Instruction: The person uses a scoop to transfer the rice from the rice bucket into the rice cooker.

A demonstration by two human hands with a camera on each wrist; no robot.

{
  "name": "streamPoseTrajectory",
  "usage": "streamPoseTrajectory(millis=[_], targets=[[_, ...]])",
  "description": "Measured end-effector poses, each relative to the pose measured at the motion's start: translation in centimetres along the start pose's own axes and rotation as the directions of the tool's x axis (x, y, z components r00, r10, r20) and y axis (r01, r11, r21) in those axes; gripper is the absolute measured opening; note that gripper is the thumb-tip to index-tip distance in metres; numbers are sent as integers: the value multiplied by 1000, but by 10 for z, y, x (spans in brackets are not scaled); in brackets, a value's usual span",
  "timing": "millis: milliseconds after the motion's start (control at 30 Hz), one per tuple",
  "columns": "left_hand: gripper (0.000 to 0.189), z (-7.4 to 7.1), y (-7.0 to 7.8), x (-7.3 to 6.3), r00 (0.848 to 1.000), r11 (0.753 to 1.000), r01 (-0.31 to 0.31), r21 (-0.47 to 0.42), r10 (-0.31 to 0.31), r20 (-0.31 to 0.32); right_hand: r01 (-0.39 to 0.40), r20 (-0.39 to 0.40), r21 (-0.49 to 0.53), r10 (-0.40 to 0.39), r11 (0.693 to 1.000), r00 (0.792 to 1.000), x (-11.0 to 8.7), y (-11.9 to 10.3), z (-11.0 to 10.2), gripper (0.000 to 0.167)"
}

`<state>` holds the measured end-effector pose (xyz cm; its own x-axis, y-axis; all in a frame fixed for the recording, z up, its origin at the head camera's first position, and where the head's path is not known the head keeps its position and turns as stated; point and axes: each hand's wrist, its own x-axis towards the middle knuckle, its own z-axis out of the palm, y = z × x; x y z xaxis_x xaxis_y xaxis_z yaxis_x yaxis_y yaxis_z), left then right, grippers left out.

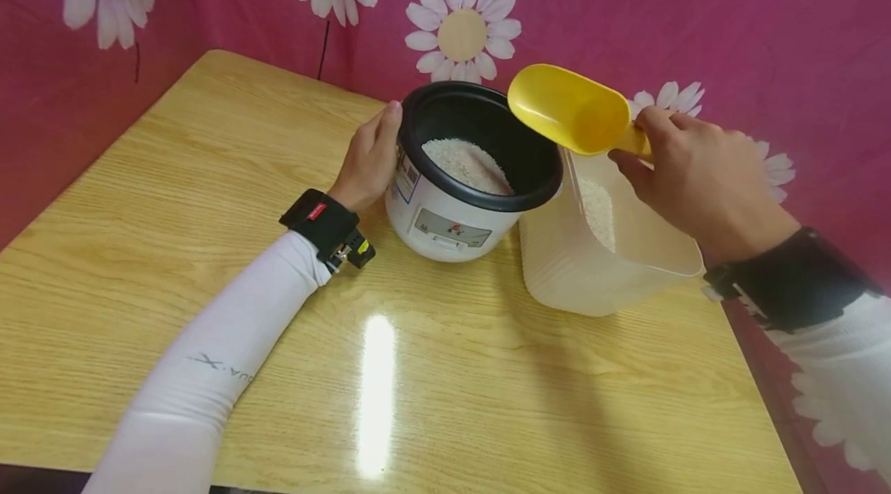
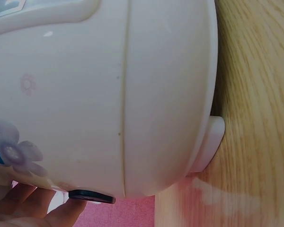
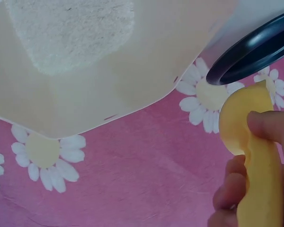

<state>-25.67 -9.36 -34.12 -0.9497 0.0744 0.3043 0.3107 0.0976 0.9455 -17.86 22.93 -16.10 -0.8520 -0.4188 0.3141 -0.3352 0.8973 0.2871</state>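
Observation:
A white rice cooker (image 1: 445,235) with a black rim stands on the table, with white rice (image 1: 468,164) in its dark pot. My left hand (image 1: 369,161) holds the cooker's left side, thumb up at the rim; in the left wrist view the fingers (image 2: 66,213) are at a dark tab on the white body. My right hand (image 1: 706,173) grips the handle of a yellow scoop (image 1: 567,109) raised above the cooker's right rim. The scoop's bowl shows no rice. Below it, a translucent bin (image 1: 571,270) holds more rice (image 3: 78,33).
The bin stands against the cooker's right side. Both rest on a wooden table (image 1: 278,339), whose right edge runs past the bin. Behind hangs a pink cloth (image 1: 592,7) with large white daisies.

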Motion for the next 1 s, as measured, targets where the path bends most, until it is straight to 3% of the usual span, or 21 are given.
streamPoseTrajectory(millis=[200, 367, 467, 667, 867, 1000], targets=[[56, 0, 0, 1, 1000, 1000, -11, -2, 11, 7, -103, 54, -14, 103, 995, 993, -6, 15, -3, 35], [56, 0, 2, 1, 1000, 1000, -9, -3, 9, 12, -212, 170, -15, 211, 977, 963, -8, 27, -7, 40], [56, 0, 2, 1, 1000, 1000, -5, 1, 5, 13, -249, 200, -9, 246, 968, 948, -12, 32, -7, 43], [56, 1, 4, 1, 1000, 1000, 0, 3, 0, 25, -262, 198, -2, 257, 965, 946, -24, 38, -2, 40], [56, 1, 4, 1, 1000, 1000, -2, 13, 2, 20, -287, 255, -38, 288, 957, 923, -29, 42, -1, 48], [56, 1, 4, 2, 1000, 1000, -2, 9, 2, 21, -209, 248, -69, 220, 975, 944, -32, 45, 1, 46]])
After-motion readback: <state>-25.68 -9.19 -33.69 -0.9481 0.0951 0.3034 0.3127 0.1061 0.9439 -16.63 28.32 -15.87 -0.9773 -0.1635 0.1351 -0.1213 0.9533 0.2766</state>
